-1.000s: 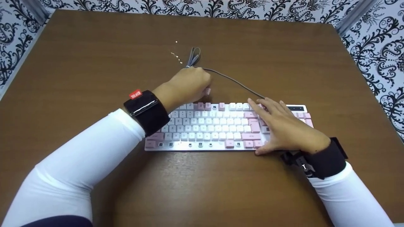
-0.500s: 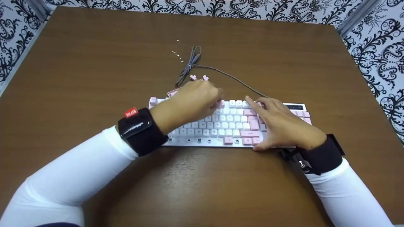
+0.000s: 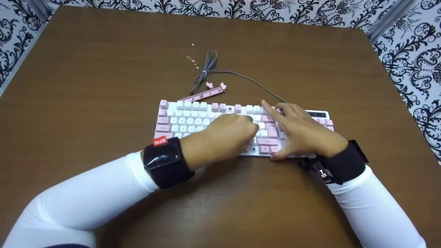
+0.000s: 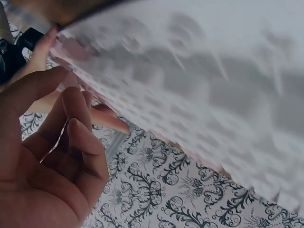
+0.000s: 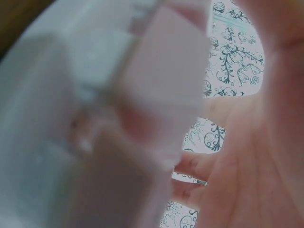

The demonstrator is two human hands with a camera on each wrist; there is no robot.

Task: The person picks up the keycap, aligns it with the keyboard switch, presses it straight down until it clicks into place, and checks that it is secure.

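A white and pink keyboard (image 3: 191, 120) lies slightly turned on the table. My left hand (image 3: 224, 134) is over the middle of its front row with fingers bent. In the left wrist view, thumb and forefinger pinch a small pink keycap (image 4: 70, 81) close to the keyboard's edge. My right hand (image 3: 298, 129) spans the keyboard's right part and holds it, thumb at the near edge, fingers at the far edge. Behind the keyboard lie a long pink keycap (image 3: 203, 94) and two small pink keycaps, one (image 3: 209, 85) beside the other (image 3: 223, 86).
A grey cable (image 3: 206, 65), tied in a bundle, lies behind the keyboard and runs to its back edge. Several tiny bright specks (image 3: 193, 61) show on the brown table (image 3: 120, 69) left of it. Patterned wallpaper (image 3: 268, 8) surrounds the table.
My left hand has come from behind the keyboard forward and right to its front row, uncovering the loose pink keycaps. The keyboard has turned slightly; my right hand keeps holding it.
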